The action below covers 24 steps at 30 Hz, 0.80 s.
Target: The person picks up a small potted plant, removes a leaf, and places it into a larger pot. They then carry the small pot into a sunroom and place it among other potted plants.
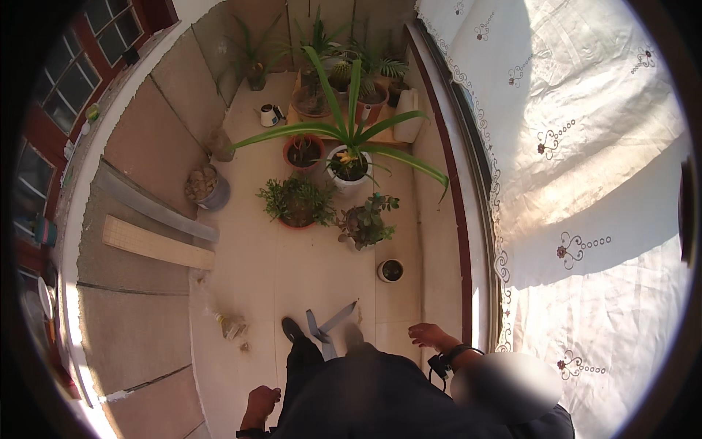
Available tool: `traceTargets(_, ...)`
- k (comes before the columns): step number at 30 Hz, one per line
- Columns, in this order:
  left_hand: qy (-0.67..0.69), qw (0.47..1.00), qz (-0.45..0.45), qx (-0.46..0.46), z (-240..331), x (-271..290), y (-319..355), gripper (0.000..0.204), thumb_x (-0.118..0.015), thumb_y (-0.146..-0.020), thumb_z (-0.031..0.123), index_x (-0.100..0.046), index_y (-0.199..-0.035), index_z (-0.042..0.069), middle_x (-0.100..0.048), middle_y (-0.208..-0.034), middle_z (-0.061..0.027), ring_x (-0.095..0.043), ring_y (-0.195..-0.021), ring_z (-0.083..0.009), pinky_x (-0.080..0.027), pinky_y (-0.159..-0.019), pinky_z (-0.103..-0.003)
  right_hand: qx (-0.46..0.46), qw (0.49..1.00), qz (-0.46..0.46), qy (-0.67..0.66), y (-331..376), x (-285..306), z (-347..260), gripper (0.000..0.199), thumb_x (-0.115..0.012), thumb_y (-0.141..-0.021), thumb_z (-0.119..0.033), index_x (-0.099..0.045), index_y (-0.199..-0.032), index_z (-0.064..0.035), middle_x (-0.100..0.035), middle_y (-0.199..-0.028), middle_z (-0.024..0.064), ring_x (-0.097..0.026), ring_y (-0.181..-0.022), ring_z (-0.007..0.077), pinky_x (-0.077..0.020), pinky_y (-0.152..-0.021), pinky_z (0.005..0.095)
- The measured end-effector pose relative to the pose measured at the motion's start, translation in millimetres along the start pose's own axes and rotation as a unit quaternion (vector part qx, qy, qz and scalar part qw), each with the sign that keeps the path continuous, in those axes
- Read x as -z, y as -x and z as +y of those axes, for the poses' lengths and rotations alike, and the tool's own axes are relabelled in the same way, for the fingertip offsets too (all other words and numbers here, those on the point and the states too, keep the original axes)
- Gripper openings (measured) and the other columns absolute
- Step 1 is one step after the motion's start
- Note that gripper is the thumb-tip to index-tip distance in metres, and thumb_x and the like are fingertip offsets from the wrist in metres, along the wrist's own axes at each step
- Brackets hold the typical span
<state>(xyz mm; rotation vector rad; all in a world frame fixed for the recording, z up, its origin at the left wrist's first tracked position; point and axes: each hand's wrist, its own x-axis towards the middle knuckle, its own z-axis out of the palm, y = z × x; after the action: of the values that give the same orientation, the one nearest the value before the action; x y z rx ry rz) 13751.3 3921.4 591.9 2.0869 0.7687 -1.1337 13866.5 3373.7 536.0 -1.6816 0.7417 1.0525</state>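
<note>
Handling seems paused: the right hand hangs with half-open, seemingly empty fingers, the left hand has its own curled inward (around what, if anything, I cannot tell), and grasping the small pot on the floor ahead would call for bending.

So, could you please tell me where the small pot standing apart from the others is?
In the head view, the small pot stands on the floor right of centre, near the right wall, between the nearest leafy plant and the right hand.
</note>
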Motion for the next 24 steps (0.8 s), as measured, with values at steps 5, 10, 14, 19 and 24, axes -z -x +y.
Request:
traceTargets(5,0.176,0.984,0.037,0.003,-14.6,3.1,8.8,0.038,-0.063,-0.091,0.031,-0.07,-0.079,-0.005,-0.074,-0.079,-0.0149,-0.072,-0.073,-0.0225,-0.055,-0.068,-0.035,-0.004,0.996,-0.017,-0.091,-7.1,2.6,12.5,0.035,-0.065,-0.093,-0.025,-0.065,-0.123,-0.0086,-0.069,-0.102,0.0039,-0.069,-0.079,0.0173,-0.0555,-0.063,0.0301)
traceTargets(10,0.227,0.973,0.045,-0.01,-51.7,22.2,-13.8,0.028,-0.063,-0.087,0.024,-0.067,-0.076,-0.001,-0.069,-0.074,-0.0128,-0.066,-0.066,-0.0221,-0.051,-0.06,-0.037,0.017,0.995,0.001,-0.096,4.2,-33.0,-30.1,0.031,-0.063,-0.094,-0.019,-0.064,-0.123,-0.0079,-0.068,-0.102,0.0043,-0.07,-0.082,0.0173,-0.0564,-0.067,0.0304)
traceTargets(14,0.19,0.98,0.04,-0.041,-78.3,48.5,-31.4,0.026,-0.059,-0.087,0.024,-0.065,-0.073,0.003,-0.065,-0.074,-0.0114,-0.062,-0.067,-0.0245,-0.049,-0.06,-0.042,0.123,0.992,-0.02,-0.023,-20.3,-63.2,-44.2,0.032,-0.065,-0.092,-0.016,-0.064,-0.122,-0.0065,-0.068,-0.104,0.005,-0.069,-0.088,0.0167,-0.0576,-0.071,0.0323)
traceTargets(19,-0.043,0.966,0.125,-0.223,-190.3,81.4,-48.6,0.024,-0.053,-0.087,0.024,-0.062,-0.071,0.009,-0.06,-0.073,-0.0096,-0.058,-0.069,-0.0275,-0.045,-0.06,-0.047,0.139,0.987,-0.073,0.031,-21.6,-141.7,-114.5,0.041,-0.073,-0.081,-0.013,-0.065,-0.12,-0.007,-0.067,-0.116,0.0068,-0.065,-0.106,0.0218,-0.0569,-0.081,0.0339)
traceTargets(24,0.005,0.916,0.218,-0.337,-227.9,96.1,-24.3,0.025,-0.052,-0.087,0.026,-0.06,-0.068,0.012,-0.057,-0.07,-0.0085,-0.053,-0.064,-0.0278,-0.043,-0.057,-0.047,0.286,0.93,-0.114,0.201,-44.1,-186.6,-151.4,0.046,-0.074,-0.073,-0.014,-0.066,-0.117,-0.0074,-0.065,-0.121,0.0106,-0.061,-0.113,0.0311,-0.0528,-0.093,0.04)
